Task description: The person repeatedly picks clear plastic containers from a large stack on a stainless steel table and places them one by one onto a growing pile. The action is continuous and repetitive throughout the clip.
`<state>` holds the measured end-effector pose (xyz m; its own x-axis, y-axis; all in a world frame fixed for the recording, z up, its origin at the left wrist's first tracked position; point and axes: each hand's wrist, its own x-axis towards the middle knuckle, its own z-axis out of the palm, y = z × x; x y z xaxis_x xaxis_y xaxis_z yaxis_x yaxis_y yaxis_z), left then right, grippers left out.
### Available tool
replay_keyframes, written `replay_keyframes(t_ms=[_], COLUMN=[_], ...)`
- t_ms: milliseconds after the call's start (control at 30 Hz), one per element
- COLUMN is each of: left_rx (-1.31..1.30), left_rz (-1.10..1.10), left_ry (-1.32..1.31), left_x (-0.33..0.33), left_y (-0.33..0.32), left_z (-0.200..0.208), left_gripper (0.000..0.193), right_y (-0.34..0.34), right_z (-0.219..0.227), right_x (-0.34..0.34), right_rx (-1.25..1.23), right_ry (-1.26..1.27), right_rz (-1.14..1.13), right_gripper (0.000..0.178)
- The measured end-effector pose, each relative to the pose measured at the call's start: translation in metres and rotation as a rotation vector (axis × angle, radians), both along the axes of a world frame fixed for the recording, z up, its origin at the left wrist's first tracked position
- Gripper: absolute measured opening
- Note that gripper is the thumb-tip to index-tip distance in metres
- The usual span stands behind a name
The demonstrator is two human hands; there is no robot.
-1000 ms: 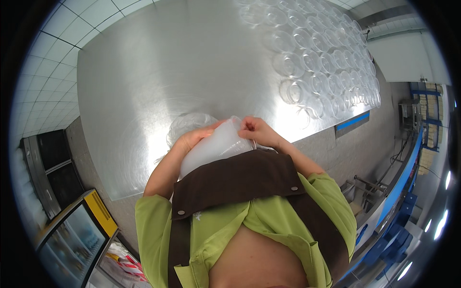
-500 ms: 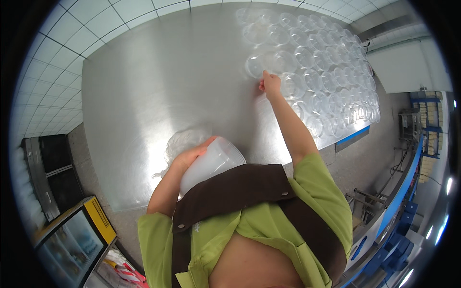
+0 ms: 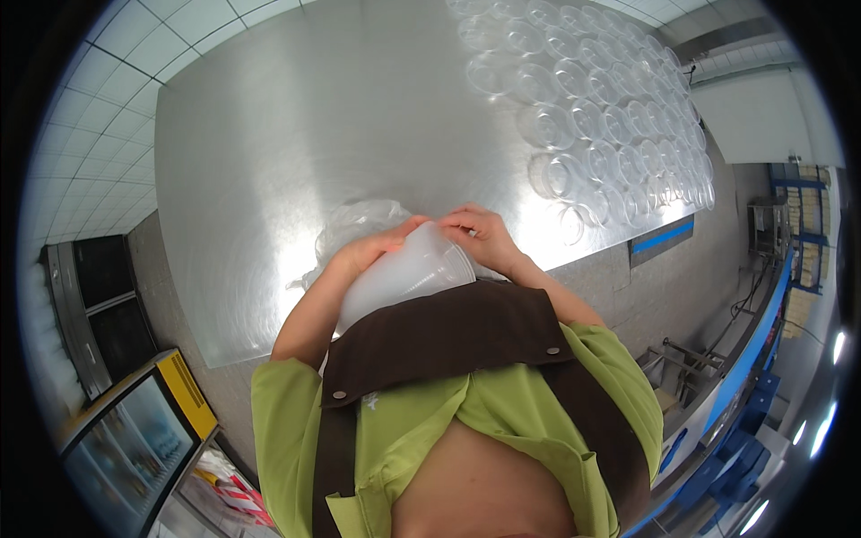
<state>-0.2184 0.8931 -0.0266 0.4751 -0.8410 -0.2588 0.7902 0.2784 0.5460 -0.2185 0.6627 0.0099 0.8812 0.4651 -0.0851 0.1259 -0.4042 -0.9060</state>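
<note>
A stack of clear plastic cups [image 3: 402, 276] lies tilted against my chest, its open end pointing right. My left hand [image 3: 375, 248] curls over the top of the stack and holds it. My right hand [image 3: 482, 235] pinches the rim of the outermost cup at the stack's open end. Both hands sit close to the near edge of the steel table [image 3: 296, 125]. Many single clear cups [image 3: 592, 108] stand upright in rows on the table's far right part.
A crumpled clear plastic bag [image 3: 359, 220] lies on the table just beyond my hands. A glass-door cooler [image 3: 126, 448] with a yellow frame stands at lower left. White tiled floor surrounds the table. Blue racks [image 3: 753, 359] line the right side.
My right hand has come back from the rows of cups on the table to the open end of the stack. The left hand still holds the stack.
</note>
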Motion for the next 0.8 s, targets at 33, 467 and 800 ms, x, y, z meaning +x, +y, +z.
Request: replay_keyframes(t_ms=[33,467,800], left_rx=[0.034,-0.002,-0.033], left_rz=[0.005,0.033,-0.013], left_ry=[-0.009,-0.014,-0.020], left_x=[-0.001,-0.009,-0.006], left_y=[0.001,0.004,0.001], left_z=[0.000,-0.013,0.003], left_gripper=[0.078,0.068,0.075], right_y=[-0.004,0.006,-0.071], right_z=[0.002,0.000,-0.089], right_x=[0.004,-0.002,0.103], right_rx=[0.103,0.102,0.482], right_ry=[0.131,0.229,0.450], right_rz=[-0.107,-0.074,-1.059], right_gripper=[0.024,0.014,0.023])
